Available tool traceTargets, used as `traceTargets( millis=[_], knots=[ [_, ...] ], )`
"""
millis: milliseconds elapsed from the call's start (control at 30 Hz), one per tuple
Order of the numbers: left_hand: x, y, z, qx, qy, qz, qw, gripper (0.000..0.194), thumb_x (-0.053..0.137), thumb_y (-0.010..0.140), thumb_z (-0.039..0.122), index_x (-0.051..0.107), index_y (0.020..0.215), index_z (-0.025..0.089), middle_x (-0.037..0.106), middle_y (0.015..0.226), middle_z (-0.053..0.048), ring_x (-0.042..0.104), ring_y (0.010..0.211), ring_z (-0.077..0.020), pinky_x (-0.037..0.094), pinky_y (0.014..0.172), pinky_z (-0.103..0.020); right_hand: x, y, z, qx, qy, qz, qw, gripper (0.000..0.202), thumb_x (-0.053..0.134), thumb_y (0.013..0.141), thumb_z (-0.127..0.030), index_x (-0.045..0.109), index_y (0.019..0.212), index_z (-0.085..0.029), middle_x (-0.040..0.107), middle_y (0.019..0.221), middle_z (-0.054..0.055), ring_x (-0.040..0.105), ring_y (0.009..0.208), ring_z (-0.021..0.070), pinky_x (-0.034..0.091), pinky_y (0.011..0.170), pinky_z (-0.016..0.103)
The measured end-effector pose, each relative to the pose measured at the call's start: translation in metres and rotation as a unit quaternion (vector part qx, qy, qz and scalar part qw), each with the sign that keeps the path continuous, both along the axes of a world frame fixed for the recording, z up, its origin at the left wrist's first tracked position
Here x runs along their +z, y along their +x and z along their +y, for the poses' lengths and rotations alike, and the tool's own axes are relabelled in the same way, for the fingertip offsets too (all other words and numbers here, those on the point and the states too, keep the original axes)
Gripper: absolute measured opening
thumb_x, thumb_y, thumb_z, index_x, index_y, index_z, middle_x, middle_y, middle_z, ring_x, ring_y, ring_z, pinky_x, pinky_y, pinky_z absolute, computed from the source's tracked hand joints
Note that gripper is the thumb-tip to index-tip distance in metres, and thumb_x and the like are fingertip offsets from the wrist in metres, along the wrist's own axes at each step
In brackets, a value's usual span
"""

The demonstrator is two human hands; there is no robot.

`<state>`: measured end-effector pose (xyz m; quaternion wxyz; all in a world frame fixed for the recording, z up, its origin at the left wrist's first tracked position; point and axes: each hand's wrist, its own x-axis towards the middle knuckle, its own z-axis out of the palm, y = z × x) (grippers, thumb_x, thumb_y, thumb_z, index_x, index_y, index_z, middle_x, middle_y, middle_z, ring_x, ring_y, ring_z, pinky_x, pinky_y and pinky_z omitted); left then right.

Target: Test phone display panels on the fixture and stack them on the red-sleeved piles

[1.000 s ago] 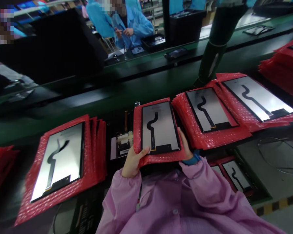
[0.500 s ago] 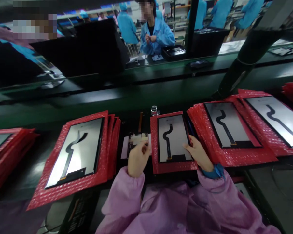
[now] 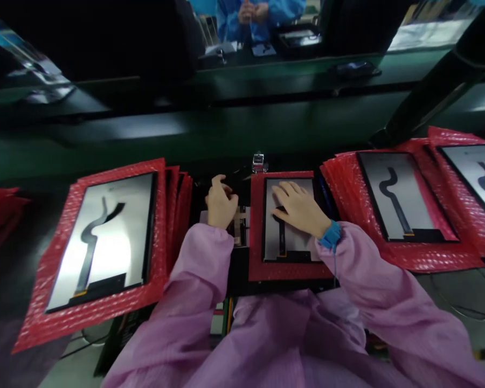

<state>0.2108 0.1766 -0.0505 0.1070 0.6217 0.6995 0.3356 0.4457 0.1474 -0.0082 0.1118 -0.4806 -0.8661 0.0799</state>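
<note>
The right hand (image 3: pixel 301 209) is lying open, palm down, on the middle screen (image 3: pixel 272 237), its fingers spreading over the upper part and covering some of the dark ribbon cable (image 3: pixel 282 240). This screen is resting on a red bubble sheet (image 3: pixel 293 272) on the dark tabletop (image 3: pixel 238 272), straight in front of the person. A blue wristband (image 3: pixel 331 235) is circling the right wrist.

The left hand (image 3: pixel 221 203) is hovering or resting over the circuit board (image 3: pixel 239 226), just left of the red sheet; its fingers are curling, and whether they are gripping anything I cannot tell. The two hands are staying apart from each other. A small metal clamp (image 3: pixel 258 163) is standing just beyond the sheet's far edge.

To the left, a large screen (image 3: pixel 117 237) is lying on a stack of red sheets (image 3: pixel 161 258). To the right, two more screens are lying on red sheets, the nearer one (image 3: pixel 406 199) close to the middle sheet. Across the bench, a person in blue (image 3: pixel 262 16) is holding both hands together
</note>
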Motion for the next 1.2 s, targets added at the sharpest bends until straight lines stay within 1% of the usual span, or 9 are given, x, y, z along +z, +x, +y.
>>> traceTargets(
  millis=[133,267,433,533,733,833,933,1100,1200],
  knots=[
    [-0.016,-0.009,0.005,-0.043,0.100,-0.231,0.967,0.054,0.063,0.078,0.012,0.045,0.128,0.023,0.064,0.085,0.001,0.067,0.080,-0.0162,0.056,0.077,-0.032,-0.019,0.006,-0.008,0.008,-0.033,0.036,0.999,0.068,0.066,0.093,-0.043,0.045,0.148,-0.009,0.046,0.149,0.025,0.043,0.141,0.0408,0.042,0.114,0.061],
    [-0.010,-0.006,0.002,-0.083,0.155,-0.311,0.934,0.049,0.064,0.095,0.044,0.044,0.136,0.024,0.069,0.084,0.002,0.069,0.075,-0.0146,0.057,0.074,-0.032,-0.020,0.010,-0.022,0.022,-0.070,0.029,0.997,0.072,0.068,0.092,-0.037,0.039,0.151,-0.007,0.034,0.157,0.028,0.031,0.151,0.0432,0.035,0.120,0.061],
    [0.007,0.000,-0.009,-0.086,0.151,-0.309,0.935,0.030,0.057,0.099,0.055,0.066,0.103,0.026,0.069,0.070,0.004,0.066,0.061,-0.0121,0.054,0.060,-0.030,-0.014,0.005,-0.027,0.013,-0.093,0.032,0.995,0.071,0.068,0.093,-0.031,0.036,0.153,-0.010,0.031,0.159,0.027,0.024,0.155,0.0418,0.030,0.124,0.062],
    [0.008,0.001,-0.012,-0.100,0.145,-0.293,0.940,0.036,0.051,0.102,0.055,0.067,0.087,0.027,0.068,0.070,0.004,0.067,0.064,-0.0105,0.053,0.061,-0.030,-0.011,0.001,-0.029,0.004,-0.109,0.037,0.993,0.068,0.066,0.094,-0.026,0.035,0.153,-0.011,0.033,0.158,0.025,0.024,0.155,0.0394,0.030,0.125,0.059],
    [0.009,0.006,-0.017,-0.141,0.101,-0.315,0.933,0.028,0.059,0.097,0.057,0.067,0.101,0.031,0.070,0.075,0.004,0.069,0.066,-0.0143,0.056,0.063,-0.033,-0.014,0.003,-0.025,0.000,-0.128,0.152,0.980,0.074,0.061,0.092,-0.012,0.027,0.157,-0.019,0.041,0.154,0.018,0.040,0.147,0.0322,0.038,0.122,0.055],
    [0.012,0.008,-0.021,-0.157,0.105,-0.304,0.934,0.025,0.060,0.097,0.054,0.067,0.095,0.029,0.070,0.075,0.003,0.069,0.067,-0.0149,0.055,0.065,-0.032,-0.020,0.003,-0.022,0.011,-0.116,0.242,0.963,0.067,0.059,0.090,-0.013,0.035,0.151,-0.027,0.044,0.153,0.012,0.041,0.146,0.0308,0.039,0.120,0.058],
    [0.012,0.008,-0.024,-0.159,0.108,-0.248,0.949,0.029,0.056,0.100,0.049,0.068,0.087,0.026,0.070,0.077,0.001,0.068,0.073,-0.0155,0.055,0.070,-0.032,-0.022,-0.001,-0.023,-0.025,-0.085,0.281,0.956,0.058,0.055,0.094,-0.018,0.040,0.148,-0.031,0.026,0.165,0.010,0.032,0.153,0.0337,0.043,0.116,0.060],
    [0.013,0.007,-0.025,-0.177,0.082,-0.158,0.968,0.031,0.051,0.101,0.043,0.066,0.082,0.023,0.069,0.075,-0.001,0.066,0.076,-0.0179,0.055,0.083,-0.038,-0.023,-0.005,-0.027,-0.099,-0.079,0.355,0.926,0.073,0.049,0.099,-0.030,0.010,0.160,-0.036,-0.013,0.172,0.005,0.015,0.159,0.0361,0.058,0.100,0.051],
    [0.017,0.009,-0.025,-0.200,0.083,-0.108,0.970,0.023,0.052,0.097,0.032,0.067,0.083,0.022,0.068,0.070,0.000,0.065,0.075,-0.0181,0.052,0.088,-0.042,-0.030,-0.005,-0.025,-0.081,-0.123,0.439,0.886,0.080,0.047,0.099,-0.035,-0.006,0.160,-0.034,-0.013,0.172,0.009,0.026,0.156,0.0307,0.060,0.097,0.045]
  ],
)
